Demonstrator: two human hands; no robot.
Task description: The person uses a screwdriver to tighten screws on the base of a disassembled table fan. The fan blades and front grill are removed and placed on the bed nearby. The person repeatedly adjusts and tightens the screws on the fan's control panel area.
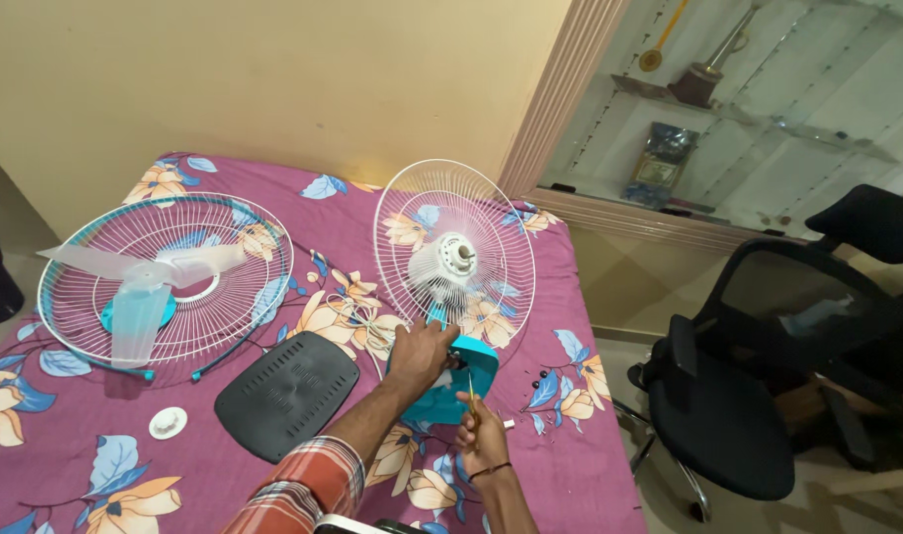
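The teal fan motor (458, 381), rear grille (454, 252) upright at its 12 o'clock, is clamped from above by the left hand (419, 353), while a screwdriver (472, 396), held upright in the closed right hand (483, 440), is aimed at its 5 o'clock edge.

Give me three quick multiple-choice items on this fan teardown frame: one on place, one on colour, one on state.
1. Where does the dark back cover lie?
A. on the chair
B. on the bedsheet, left of the motor housing
C. on the shelf

2. What colour is the motor housing?
A. teal
B. red
C. white

3. What is the right hand doing?
A. resting empty
B. holding the blade
C. gripping a screwdriver

Answers: B, it lies flat on the floral bedsheet; A, teal shows under the left hand; C, a yellow-handled screwdriver rises from its fingers.
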